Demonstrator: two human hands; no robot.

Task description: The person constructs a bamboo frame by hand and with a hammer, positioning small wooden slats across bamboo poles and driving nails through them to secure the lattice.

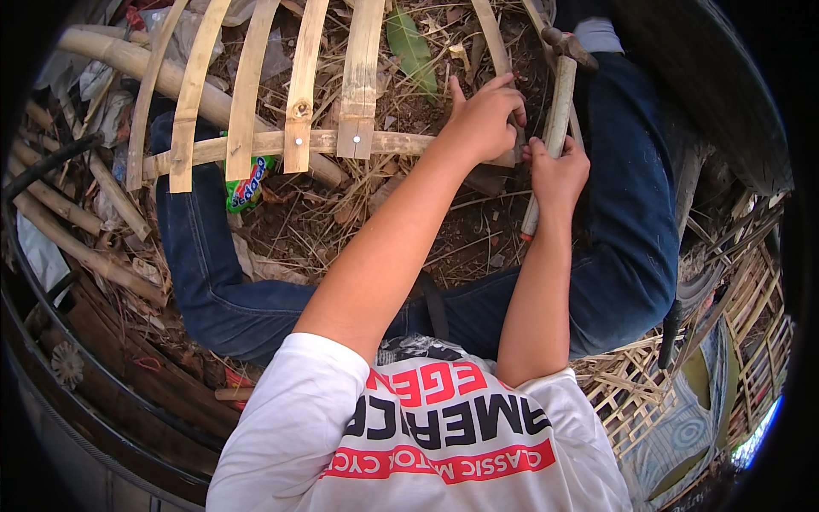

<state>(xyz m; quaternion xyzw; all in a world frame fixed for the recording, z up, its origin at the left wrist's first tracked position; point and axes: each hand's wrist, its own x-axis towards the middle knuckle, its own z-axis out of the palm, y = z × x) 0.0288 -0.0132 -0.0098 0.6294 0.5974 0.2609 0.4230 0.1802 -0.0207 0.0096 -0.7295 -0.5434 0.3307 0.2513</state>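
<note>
Left hand (486,115) presses, fingers spread, on the right end of the bamboo crosspiece (281,143) of a slatted frame; right hand (556,166) grips a hammer (556,107) handle upright beside it, above littered ground (409,222).

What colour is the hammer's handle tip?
Orange, at the lower end of the hammer in the right hand; head view.

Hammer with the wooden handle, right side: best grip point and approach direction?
Grip the hammer low on its wooden handle, near the orange-tipped butt end, coming in from the person's right. The handle runs nearly upright in view with the metal head at the far end; the right hand already wraps its lower half, while the left hand crowds the left side on the bamboo slat.
</note>
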